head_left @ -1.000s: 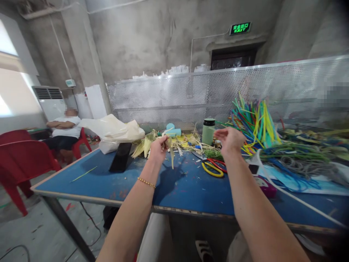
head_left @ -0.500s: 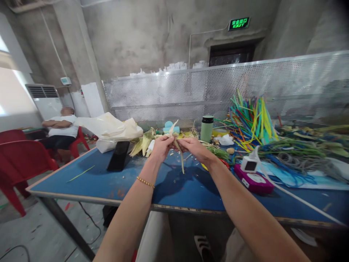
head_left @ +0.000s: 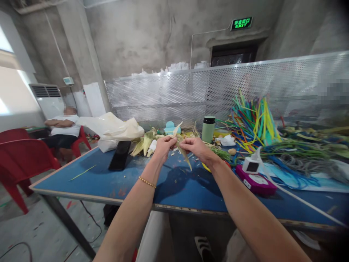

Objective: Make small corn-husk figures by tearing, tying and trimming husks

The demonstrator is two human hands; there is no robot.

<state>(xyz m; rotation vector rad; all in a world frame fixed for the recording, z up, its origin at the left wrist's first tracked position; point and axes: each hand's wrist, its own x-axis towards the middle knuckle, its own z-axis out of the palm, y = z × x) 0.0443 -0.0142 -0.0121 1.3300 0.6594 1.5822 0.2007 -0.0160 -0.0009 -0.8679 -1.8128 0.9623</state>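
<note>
Between my hands, above the blue table (head_left: pixel 98 187), is a pale strip of dried corn husk (head_left: pixel 185 157). One end sticks up above my fingers and the other hangs down toward the tabletop. My left hand (head_left: pixel 165 146) pinches it near its upper part, a gold bead bracelet on the wrist. My right hand (head_left: pixel 195 146) is closed on the same husk from the other side, its fingertips close to those of the left. Beyond the left hand lies a heap of yellow-green husks (head_left: pixel 147 141).
A black phone (head_left: pixel 120 155) and a white plastic bag (head_left: pixel 120 127) lie left. A green bottle (head_left: pixel 208 130) stands behind the right hand. Bundled coloured strips (head_left: pixel 253 123), green cords (head_left: pixel 289 143) and a purple box (head_left: pixel 255 182) with a charger sit right. A person (head_left: pixel 64 125) sits at far left.
The husk's hanging end has swung a little to the right, and more of its width shows between my hands. My grip stays closed; the whole view has shifted slightly.
</note>
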